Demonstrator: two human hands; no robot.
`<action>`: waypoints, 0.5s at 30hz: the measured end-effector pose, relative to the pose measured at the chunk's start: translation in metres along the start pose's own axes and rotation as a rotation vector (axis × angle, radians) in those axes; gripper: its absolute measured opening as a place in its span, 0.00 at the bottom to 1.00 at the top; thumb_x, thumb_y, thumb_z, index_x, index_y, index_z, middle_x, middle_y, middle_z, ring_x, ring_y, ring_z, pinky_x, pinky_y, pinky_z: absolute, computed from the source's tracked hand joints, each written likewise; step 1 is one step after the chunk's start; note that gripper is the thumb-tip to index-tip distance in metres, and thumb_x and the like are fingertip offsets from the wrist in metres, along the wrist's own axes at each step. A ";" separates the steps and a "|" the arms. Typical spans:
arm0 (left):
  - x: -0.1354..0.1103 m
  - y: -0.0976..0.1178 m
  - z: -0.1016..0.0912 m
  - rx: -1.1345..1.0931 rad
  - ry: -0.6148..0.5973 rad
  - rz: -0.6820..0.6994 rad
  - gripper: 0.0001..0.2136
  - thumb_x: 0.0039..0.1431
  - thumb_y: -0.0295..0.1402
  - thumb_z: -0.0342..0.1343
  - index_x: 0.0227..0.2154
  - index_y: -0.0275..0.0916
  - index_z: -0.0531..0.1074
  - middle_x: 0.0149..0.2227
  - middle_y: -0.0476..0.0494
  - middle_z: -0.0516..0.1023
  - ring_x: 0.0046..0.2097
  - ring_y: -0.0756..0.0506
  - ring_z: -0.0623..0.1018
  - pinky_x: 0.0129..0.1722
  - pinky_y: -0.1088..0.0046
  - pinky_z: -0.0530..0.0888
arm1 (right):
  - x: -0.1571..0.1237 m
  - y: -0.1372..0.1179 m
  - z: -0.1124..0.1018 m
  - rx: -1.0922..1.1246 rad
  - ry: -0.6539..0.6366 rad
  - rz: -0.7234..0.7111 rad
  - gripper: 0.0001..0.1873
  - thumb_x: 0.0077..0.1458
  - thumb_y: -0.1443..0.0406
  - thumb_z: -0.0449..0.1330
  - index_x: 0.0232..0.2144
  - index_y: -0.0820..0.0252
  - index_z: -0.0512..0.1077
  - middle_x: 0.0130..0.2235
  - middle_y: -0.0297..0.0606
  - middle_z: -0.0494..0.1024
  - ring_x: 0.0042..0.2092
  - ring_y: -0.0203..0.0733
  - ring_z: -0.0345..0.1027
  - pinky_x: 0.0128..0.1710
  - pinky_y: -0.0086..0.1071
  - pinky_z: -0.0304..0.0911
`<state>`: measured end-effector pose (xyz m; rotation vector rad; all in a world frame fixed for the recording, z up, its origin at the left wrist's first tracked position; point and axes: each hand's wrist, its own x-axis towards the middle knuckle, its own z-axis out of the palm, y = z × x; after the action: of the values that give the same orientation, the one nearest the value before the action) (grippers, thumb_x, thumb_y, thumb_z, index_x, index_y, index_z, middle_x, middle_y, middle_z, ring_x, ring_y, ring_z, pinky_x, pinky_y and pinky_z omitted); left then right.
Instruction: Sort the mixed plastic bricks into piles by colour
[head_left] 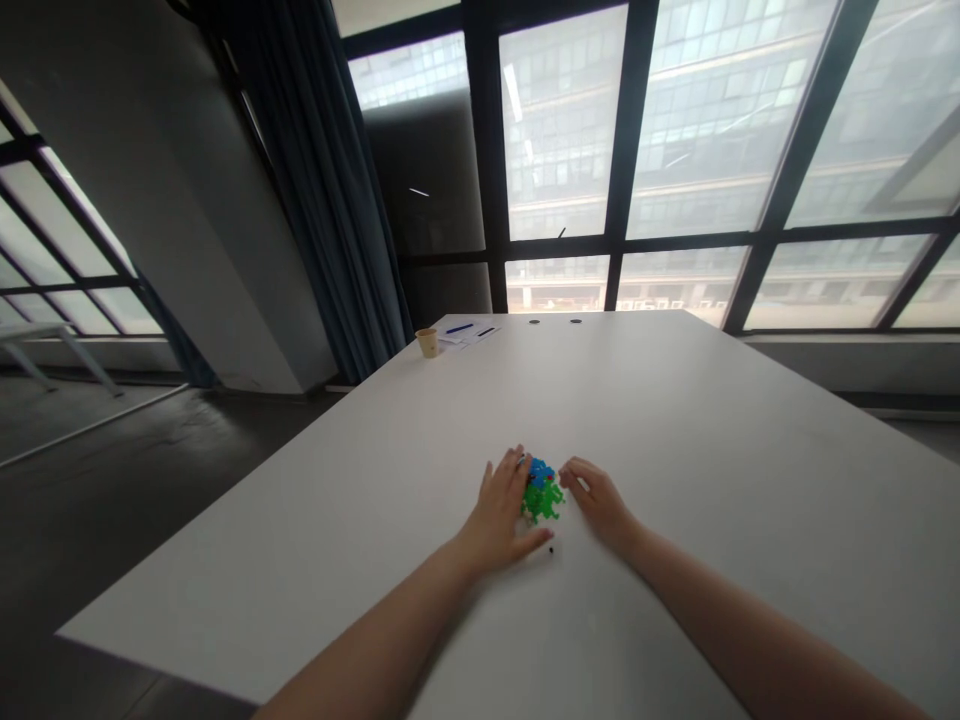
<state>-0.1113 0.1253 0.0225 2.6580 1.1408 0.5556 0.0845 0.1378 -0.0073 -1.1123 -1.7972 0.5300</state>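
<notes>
The left hand [501, 513] lies flat and open on the surface [720, 440], palm down, fingers stretched forward and thumb spread out to the side. It grips nothing, and its fingertips touch the left edge of a small pile of plastic pieces [541, 494]. The right hand [598, 499] rests just right of the pile with its fingers loosely curled and their tips at the pile's edge. Whether it pinches a piece cannot be told.

The pile sits between the two hands, near the middle of the white surface, with green pieces in front and blue ones behind. A tiny dark piece [551, 550] lies alone just beside the left thumb.

At the far left corner stand a paper cup [427, 342] and, beside it, some papers with a blue pen [466, 331]. Beyond are the large windows [712, 130] and a dark curtain [330, 190].
</notes>
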 end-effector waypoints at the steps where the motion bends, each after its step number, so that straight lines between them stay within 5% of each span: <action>1: -0.004 0.015 0.002 -0.016 0.006 0.127 0.40 0.50 0.53 0.47 0.60 0.36 0.41 0.63 0.32 0.43 0.63 0.36 0.44 0.59 0.50 0.43 | 0.001 0.004 0.002 0.014 0.032 0.053 0.21 0.56 0.53 0.45 0.19 0.60 0.61 0.21 0.32 0.64 0.27 0.35 0.58 0.29 0.29 0.57; 5: -0.016 0.065 0.019 -0.099 -0.255 0.720 0.20 0.58 0.43 0.43 0.53 0.46 0.60 0.56 0.47 0.63 0.57 0.46 0.61 0.58 0.68 0.54 | 0.001 0.015 0.009 0.058 0.027 0.178 0.23 0.53 0.51 0.46 0.15 0.59 0.54 0.17 0.27 0.51 0.22 0.31 0.46 0.22 0.27 0.46; 6: -0.017 0.072 0.024 -0.102 -0.312 0.767 0.17 0.59 0.40 0.40 0.50 0.47 0.63 0.55 0.50 0.65 0.56 0.49 0.63 0.57 0.72 0.55 | 0.001 0.017 0.010 0.061 0.029 0.190 0.23 0.53 0.51 0.46 0.15 0.59 0.53 0.18 0.27 0.50 0.23 0.31 0.46 0.22 0.27 0.45; 9: -0.017 0.075 0.033 -0.105 -0.380 0.713 0.18 0.61 0.33 0.35 0.50 0.48 0.64 0.55 0.53 0.66 0.57 0.51 0.62 0.57 0.75 0.54 | 0.001 0.017 0.008 0.065 0.060 0.221 0.23 0.53 0.50 0.44 0.15 0.58 0.52 0.18 0.27 0.49 0.23 0.31 0.45 0.23 0.28 0.45; 15: -0.003 0.056 0.036 -0.084 -0.240 0.423 0.17 0.60 0.32 0.39 0.50 0.49 0.64 0.55 0.51 0.66 0.59 0.47 0.59 0.60 0.62 0.45 | 0.002 0.009 0.005 0.154 0.089 0.250 0.22 0.53 0.50 0.45 0.18 0.59 0.61 0.20 0.31 0.62 0.25 0.35 0.55 0.27 0.29 0.53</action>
<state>-0.0620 0.0835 0.0069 2.8037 0.4811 0.3236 0.0835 0.1447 -0.0150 -1.2399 -1.5230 0.7429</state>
